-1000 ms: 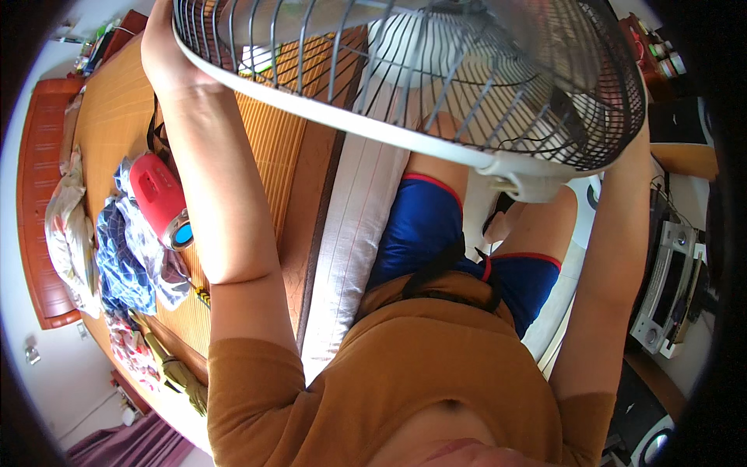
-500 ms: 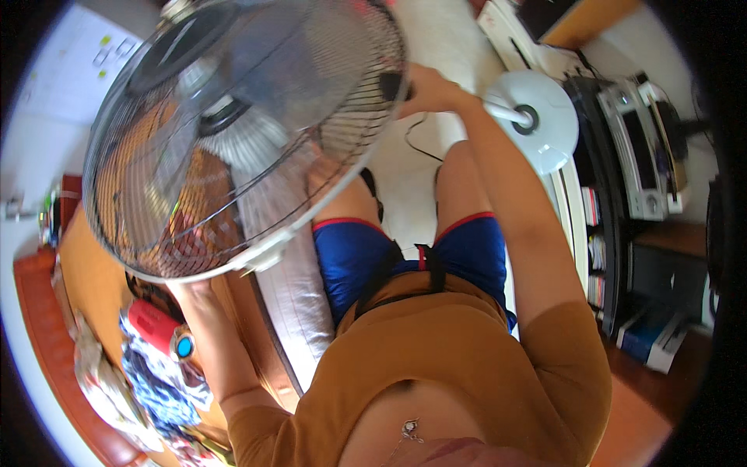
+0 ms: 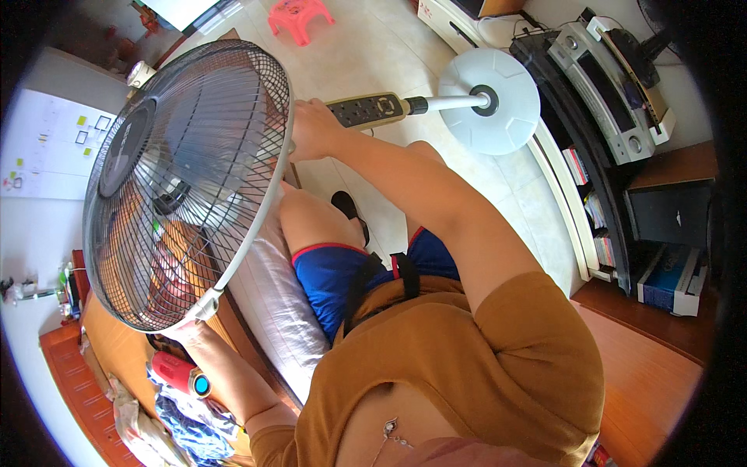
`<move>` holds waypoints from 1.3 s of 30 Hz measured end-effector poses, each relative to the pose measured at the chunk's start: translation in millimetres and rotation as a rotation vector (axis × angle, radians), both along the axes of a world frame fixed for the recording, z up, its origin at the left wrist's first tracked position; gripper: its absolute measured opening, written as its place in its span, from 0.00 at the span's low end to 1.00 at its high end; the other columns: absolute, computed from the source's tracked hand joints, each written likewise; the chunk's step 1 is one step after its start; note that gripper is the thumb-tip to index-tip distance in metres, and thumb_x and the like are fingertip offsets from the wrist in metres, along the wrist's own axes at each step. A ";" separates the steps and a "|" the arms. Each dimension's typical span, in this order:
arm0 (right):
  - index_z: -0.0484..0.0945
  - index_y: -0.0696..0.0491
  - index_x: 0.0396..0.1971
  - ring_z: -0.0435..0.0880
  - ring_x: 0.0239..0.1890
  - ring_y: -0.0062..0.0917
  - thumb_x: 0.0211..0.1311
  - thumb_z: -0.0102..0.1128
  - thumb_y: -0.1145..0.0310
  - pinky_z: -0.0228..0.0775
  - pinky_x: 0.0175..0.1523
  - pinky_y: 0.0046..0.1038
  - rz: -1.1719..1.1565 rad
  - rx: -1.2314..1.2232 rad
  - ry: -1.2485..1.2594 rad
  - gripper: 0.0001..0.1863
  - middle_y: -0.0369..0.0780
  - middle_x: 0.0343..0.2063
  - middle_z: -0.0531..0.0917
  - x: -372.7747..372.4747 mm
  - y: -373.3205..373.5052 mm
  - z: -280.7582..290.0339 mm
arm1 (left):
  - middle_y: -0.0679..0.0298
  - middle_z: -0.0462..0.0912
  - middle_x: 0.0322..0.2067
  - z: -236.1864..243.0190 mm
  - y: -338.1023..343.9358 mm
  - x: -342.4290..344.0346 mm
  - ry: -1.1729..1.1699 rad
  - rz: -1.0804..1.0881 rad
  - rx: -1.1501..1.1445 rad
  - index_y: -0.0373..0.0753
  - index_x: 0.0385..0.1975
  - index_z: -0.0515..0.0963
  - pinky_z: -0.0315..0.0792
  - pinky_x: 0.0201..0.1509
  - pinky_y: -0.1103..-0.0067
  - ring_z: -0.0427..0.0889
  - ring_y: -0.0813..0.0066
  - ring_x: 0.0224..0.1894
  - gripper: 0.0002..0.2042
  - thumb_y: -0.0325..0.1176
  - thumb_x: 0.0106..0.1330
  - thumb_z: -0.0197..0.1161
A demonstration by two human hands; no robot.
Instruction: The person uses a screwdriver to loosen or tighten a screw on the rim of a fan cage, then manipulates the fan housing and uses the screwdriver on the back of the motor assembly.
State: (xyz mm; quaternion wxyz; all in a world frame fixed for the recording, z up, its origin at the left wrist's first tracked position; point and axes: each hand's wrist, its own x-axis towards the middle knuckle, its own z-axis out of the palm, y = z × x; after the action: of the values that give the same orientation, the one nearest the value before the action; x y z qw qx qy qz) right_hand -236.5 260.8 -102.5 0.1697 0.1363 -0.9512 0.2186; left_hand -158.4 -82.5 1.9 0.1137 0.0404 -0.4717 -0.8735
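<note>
A pedestal fan (image 3: 148, 156) with a black wire grille, clear blades and pale rim is tilted in front of me at the left. My left hand (image 3: 185, 331) grips the rim's lower edge beside a pale clip; its fingers are partly hidden by the grille. Behind the rim's right side, my right hand (image 3: 313, 131) is closed on the fan close to its control panel (image 3: 369, 110), though the exact grip is hidden. The white pole (image 3: 451, 102) runs from the panel to a round pale base (image 3: 504, 128) on the right.
A red cylindrical speaker (image 3: 173, 372) and rumpled clothes (image 3: 187, 424) lie on the wooden surface at lower left. Along the right stands a black shelf unit (image 3: 572, 167) carrying a silver stereo (image 3: 605, 87). A pink stool (image 3: 300, 19) stands on the tiled floor farther off.
The fan head has shifted lower and left in view and turned more sideways. The control panel now shows, and my right hand appears farther left. The blurred blades and grille look sharper.
</note>
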 end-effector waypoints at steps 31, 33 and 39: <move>0.69 0.61 0.49 0.77 0.44 0.32 0.35 0.74 0.58 0.68 0.50 0.29 -0.687 -0.651 0.493 0.38 0.48 0.41 0.78 76.5 289.1 117.6 | 0.60 0.71 0.53 51.2 279.0 -99.5 0.091 -0.807 -0.104 0.43 0.59 0.61 0.69 0.50 0.74 0.73 0.68 0.51 0.24 0.48 0.68 0.47; 0.70 0.60 0.45 0.77 0.43 0.34 0.35 0.73 0.59 0.67 0.50 0.29 -0.781 -0.627 0.624 0.36 0.49 0.40 0.78 85.4 286.3 122.0 | 0.58 0.67 0.56 52.0 301.7 -75.2 0.191 -0.850 -0.277 0.43 0.62 0.58 0.68 0.52 0.73 0.71 0.68 0.54 0.25 0.43 0.67 0.49; 0.69 0.57 0.51 0.74 0.49 0.43 0.39 0.67 0.50 0.63 0.56 0.35 -1.031 -0.538 0.647 0.39 0.49 0.46 0.76 79.3 309.5 92.6 | 0.53 0.57 0.60 122.8 364.6 21.8 0.758 -0.967 -0.387 0.47 0.67 0.44 0.65 0.56 0.71 0.65 0.64 0.57 0.46 0.35 0.51 0.69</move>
State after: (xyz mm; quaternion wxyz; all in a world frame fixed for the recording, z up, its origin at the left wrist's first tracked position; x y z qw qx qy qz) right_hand -157.2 570.3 -9.9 0.5574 -0.3244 -0.7081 0.2874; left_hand -136.6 282.1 124.6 -0.1286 -0.5095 -0.5127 -0.6790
